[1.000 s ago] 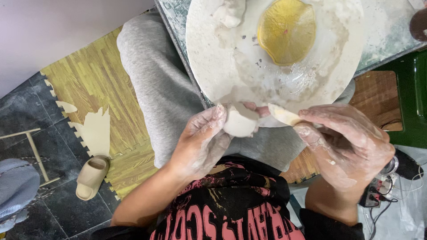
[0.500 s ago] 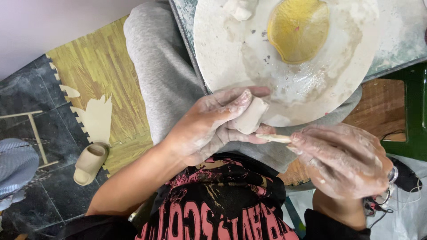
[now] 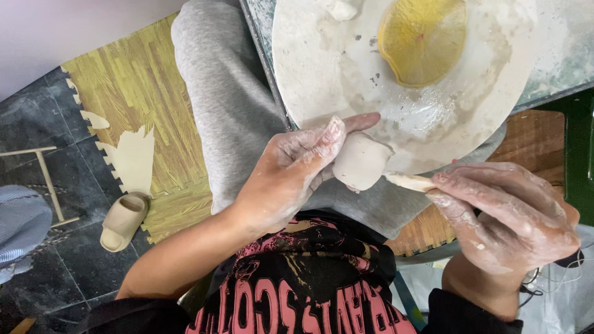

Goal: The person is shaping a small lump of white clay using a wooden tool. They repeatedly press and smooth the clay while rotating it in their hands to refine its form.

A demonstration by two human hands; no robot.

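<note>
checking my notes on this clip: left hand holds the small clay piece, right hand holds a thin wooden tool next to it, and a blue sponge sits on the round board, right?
One thing is off: the sponge on the round board is yellow, not blue, as the head view shows. The rest stands: the left hand holds the small clay piece, and the right hand holds a thin wooden tool next to it.
</note>
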